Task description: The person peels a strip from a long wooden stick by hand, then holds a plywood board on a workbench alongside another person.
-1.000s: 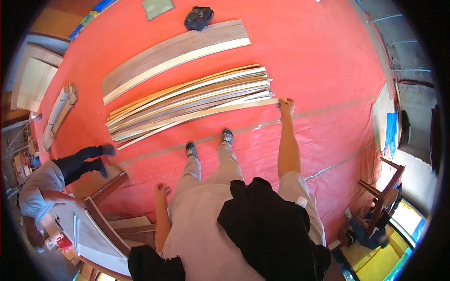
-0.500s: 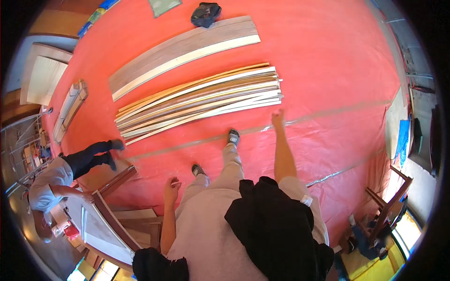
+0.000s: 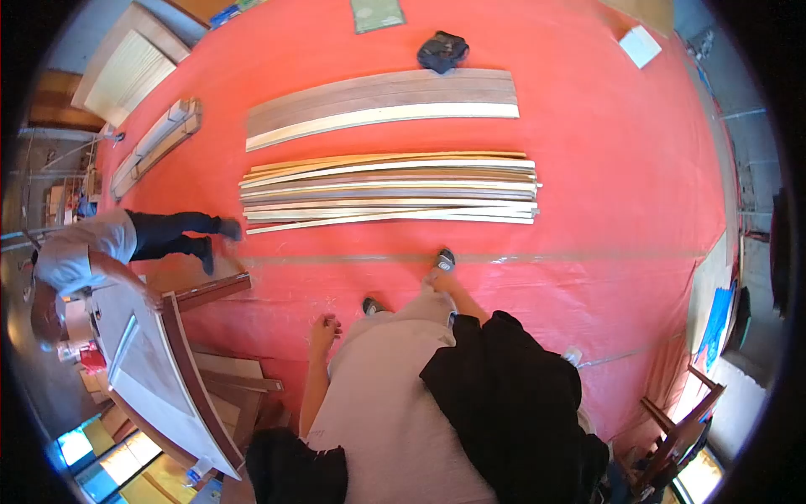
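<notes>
My left hand [image 3: 324, 331] hangs over the red floor covering with its fingers loosely apart and nothing in it. Over my leg, close to one shoe [image 3: 446, 259], is my right hand [image 3: 437, 280]; its fingers are too small and blurred to make out. In front of my feet lies a stack of long thin wooden strips [image 3: 390, 195], some pale and some brown. Beyond it, wide brown boards [image 3: 382, 99] lie beside a pale strip. Neither hand touches the wood.
At the left a co-worker [image 3: 92, 244] bends over a framed panel [image 3: 155, 370]. Bundled timber [image 3: 158, 147] lies at the upper left. A dark bag [image 3: 442, 52] touches the boards. A white box [image 3: 640, 47] is at the upper right, a wooden frame [image 3: 684, 416] at the lower right.
My right hand has let go of the strip end and moved down toward my leg. That strip now lies on the stack. My feet have stepped and the view has turned.
</notes>
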A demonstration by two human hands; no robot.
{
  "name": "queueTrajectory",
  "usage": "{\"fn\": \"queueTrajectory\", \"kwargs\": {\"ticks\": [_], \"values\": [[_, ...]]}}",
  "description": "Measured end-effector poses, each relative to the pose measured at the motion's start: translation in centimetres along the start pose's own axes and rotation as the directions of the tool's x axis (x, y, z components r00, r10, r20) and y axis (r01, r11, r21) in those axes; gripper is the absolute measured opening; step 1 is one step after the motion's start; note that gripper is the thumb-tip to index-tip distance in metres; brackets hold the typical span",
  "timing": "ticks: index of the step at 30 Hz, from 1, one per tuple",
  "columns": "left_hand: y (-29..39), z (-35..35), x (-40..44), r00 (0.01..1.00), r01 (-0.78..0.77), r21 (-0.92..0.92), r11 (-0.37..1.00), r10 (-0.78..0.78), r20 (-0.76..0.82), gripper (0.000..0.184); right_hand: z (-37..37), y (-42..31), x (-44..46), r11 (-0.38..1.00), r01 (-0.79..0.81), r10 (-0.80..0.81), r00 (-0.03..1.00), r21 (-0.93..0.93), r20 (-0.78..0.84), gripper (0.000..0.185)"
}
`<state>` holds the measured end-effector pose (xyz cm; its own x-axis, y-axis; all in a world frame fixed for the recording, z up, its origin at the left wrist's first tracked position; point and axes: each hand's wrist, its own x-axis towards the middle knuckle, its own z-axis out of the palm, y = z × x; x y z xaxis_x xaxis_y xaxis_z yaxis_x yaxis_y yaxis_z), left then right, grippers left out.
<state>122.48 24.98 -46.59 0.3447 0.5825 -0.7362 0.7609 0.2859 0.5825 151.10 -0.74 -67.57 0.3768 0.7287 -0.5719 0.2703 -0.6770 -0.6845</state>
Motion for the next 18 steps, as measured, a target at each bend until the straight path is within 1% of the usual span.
{"fn": "queueTrajectory", "kwargs": {"ticks": [1,3,4,5,6,7,8,9,10,11,14,16,17,18], "values": [[-1.8,-1.1,0.1,0.999,0.032,-0.001,0.999,-0.032,0.001,0.03,-1.1,0.0,0.4,0.995,-0.059,0.065,0.994,0.075,-0.091,0.041],[-5.4,-3.0,0.3,0.999,0.027,-0.063,0.998,-0.028,-0.018,0.031,-3.4,-0.1,0.9,0.959,-0.147,0.208,0.946,0.244,-0.25,0.033],[-7.6,-3.8,0.5,0.999,0.025,-0.094,0.995,-0.027,-0.027,0.032,-5.7,-0.3,0.5,1.0,-0.009,0.007,0.955,-0.007,-0.297,0.042],[-10.6,-4.4,1.7,0.997,-0.022,0.146,0.989,0.032,-0.066,0.033,-6.7,-1.3,0.2,0.981,-0.195,0.186,0.924,0.006,-0.333,0.049],[-12.5,-5.3,1.9,0.998,-0.036,0.236,0.971,0.049,-0.049,0.033,-7.6,-2.4,0.0,0.927,-0.373,0.359,0.862,0.032,-0.358,0.057],[-14.1,-6.1,2.0,0.998,-0.056,0.317,0.947,0.067,-0.023,0.033,-8.2,-6.9,-2.7,0.875,-0.475,0.483,0.851,0.092,-0.206,0.058],[-16.1,-7.0,2.2,0.998,-0.059,0.343,0.938,0.06,0.009,0.033,-9.5,-13.0,-6.0,0.803,-0.585,0.592,0.805,0.114,-0.041,0.061],[-17.3,-7.8,2.2,0.998,-0.065,0.353,0.933,0.053,0.043,0.033,-10.9,-19.3,-9.4,0.724,-0.684,0.673,0.73,0.095,0.12,0.063],[-18.4,-8.5,1.9,0.996,-0.071,0.359,0.931,0.044,0.083,0.033,-8.4,-20.2,-10.3,0.727,-0.685,0.673,0.725,0.052,0.148,0.064],[-19.1,-9.2,1.7,0.993,-0.079,0.354,0.932,0.04,0.115,0.033,-4.7,-19.1,-10.7,0.755,-0.655,0.647,0.751,0.029,0.13,0.065],[-20.2,-10.4,2.0,0.981,-0.112,0.325,0.939,0.052,0.186,0.033,5.2,-16.9,-10.0,0.816,-0.574,0.575,0.818,-0.06,-0.009,0.067],[-20.2,-10.9,2.5,0.977,-0.128,0.283,0.95,0.072,0.2,0.034,8.7,-15.3,-10.2,0.812,-0.578,0.57,0.815,-0.086,-0.104,0.069],[-19.9,-10.9,2.9,0.974,-0.137,0.259,0.956,0.083,0.21,0.034,8.8,-14.4,-10.5,0.792,-0.603,0.591,0.796,-0.094,-0.129,0.07],[-19.4,-11.2,2.6,0.972,-0.14,0.233,0.962,0.088,0.219,0.034,12.5,-4.1,-7.0,0.824,-0.56,0.564,0.824,-0.083,0.051,0.062]]}}
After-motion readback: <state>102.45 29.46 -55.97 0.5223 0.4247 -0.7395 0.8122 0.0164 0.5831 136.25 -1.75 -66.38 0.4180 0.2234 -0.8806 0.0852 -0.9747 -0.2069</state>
